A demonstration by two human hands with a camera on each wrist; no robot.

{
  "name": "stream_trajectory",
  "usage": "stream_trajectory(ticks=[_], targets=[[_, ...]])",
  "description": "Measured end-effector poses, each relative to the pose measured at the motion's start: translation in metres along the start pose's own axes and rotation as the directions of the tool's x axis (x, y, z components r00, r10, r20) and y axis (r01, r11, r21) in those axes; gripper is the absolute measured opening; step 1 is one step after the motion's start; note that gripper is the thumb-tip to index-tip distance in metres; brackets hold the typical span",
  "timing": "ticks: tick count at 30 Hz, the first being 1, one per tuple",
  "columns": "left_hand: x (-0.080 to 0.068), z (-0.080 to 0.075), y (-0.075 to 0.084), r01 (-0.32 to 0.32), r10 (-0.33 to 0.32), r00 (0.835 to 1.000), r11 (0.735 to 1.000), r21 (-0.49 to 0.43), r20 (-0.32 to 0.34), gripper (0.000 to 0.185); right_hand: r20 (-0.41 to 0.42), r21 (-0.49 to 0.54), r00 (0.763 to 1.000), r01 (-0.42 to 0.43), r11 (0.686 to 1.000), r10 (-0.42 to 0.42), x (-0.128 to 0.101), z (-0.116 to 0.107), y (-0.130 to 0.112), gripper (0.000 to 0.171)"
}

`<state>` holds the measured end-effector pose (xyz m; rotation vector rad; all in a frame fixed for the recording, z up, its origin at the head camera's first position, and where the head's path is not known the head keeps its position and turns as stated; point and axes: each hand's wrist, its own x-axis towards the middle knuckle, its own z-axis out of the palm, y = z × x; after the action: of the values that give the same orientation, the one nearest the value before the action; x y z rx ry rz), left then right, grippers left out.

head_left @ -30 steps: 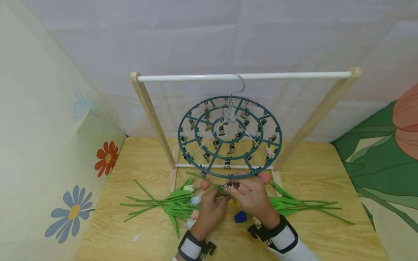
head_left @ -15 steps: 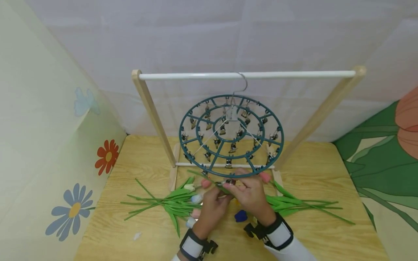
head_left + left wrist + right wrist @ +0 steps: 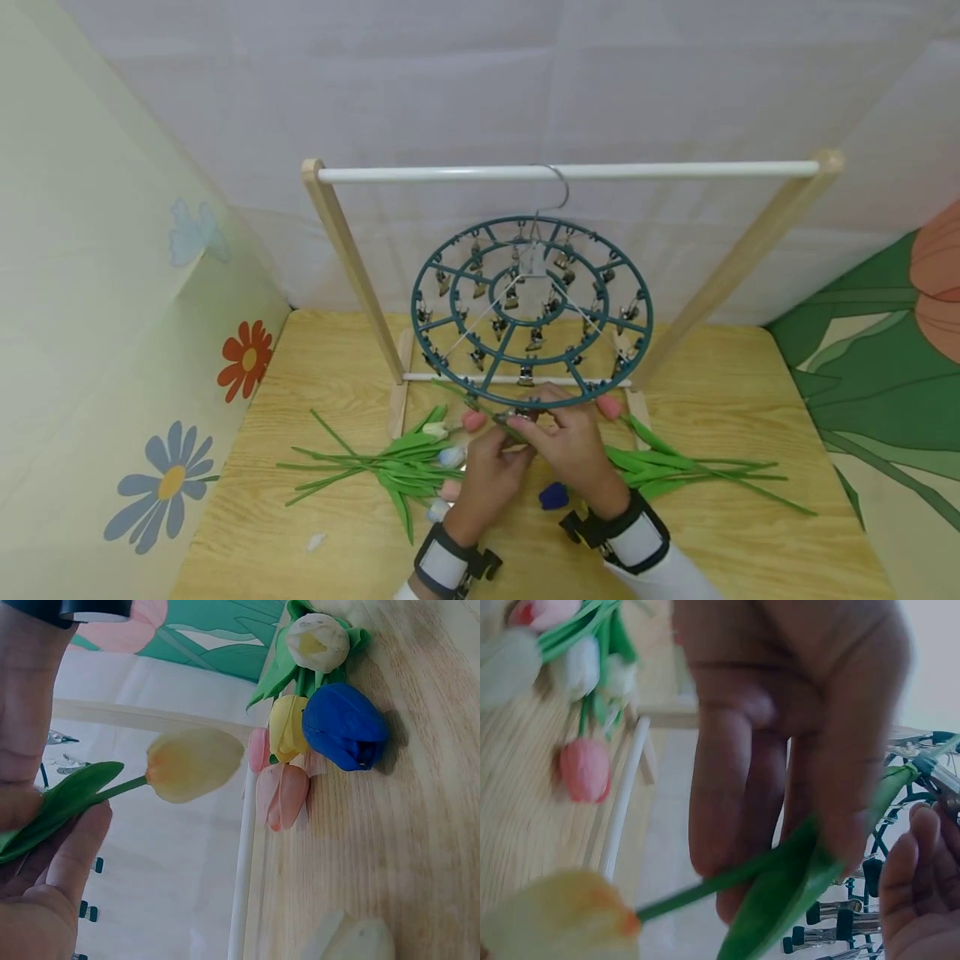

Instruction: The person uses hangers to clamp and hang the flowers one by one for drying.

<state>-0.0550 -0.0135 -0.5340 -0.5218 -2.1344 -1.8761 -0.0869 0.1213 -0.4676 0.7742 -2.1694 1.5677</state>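
Observation:
My left hand [image 3: 491, 475] holds a pale yellow tulip [image 3: 196, 765] by its green stem and leaf [image 3: 780, 900]. The bloom hangs below the fingers, and the stem's tip points up and left beneath the front of the round green clip hanger [image 3: 491, 372]. At that front rim, my right hand [image 3: 576, 446] pinches a metal clip [image 3: 946, 791] between thumb and fingers. The stem crosses right at the clip, overlapping it in the head view. In the right wrist view, the left hand covers much of the stem.
The hanger hangs by its hook from a white rail [image 3: 450, 174] on a wooden stand [image 3: 352, 275]. Several tulips lie in a left bunch [image 3: 405, 467] and a right bunch [image 3: 667, 467]. A blue tulip [image 3: 553, 497] lies between them. A white scrap [image 3: 316, 542] lies front left.
Both hands have risen slightly toward the hanger's rim, and the tulip's stem tip has moved up a little. The grips on stem and clip look the same.

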Motion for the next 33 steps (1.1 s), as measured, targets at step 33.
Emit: stream_trajectory(ticks=[33], targets=[[0.014, -0.04, -0.013, 0.007, -0.003, 0.974, 1.0, 0.014, -0.227, 0.01, 0.017, -0.569, 0.923, -0.308, 0.763, 0.385, -0.09, -0.142, 0.046, 0.018]])
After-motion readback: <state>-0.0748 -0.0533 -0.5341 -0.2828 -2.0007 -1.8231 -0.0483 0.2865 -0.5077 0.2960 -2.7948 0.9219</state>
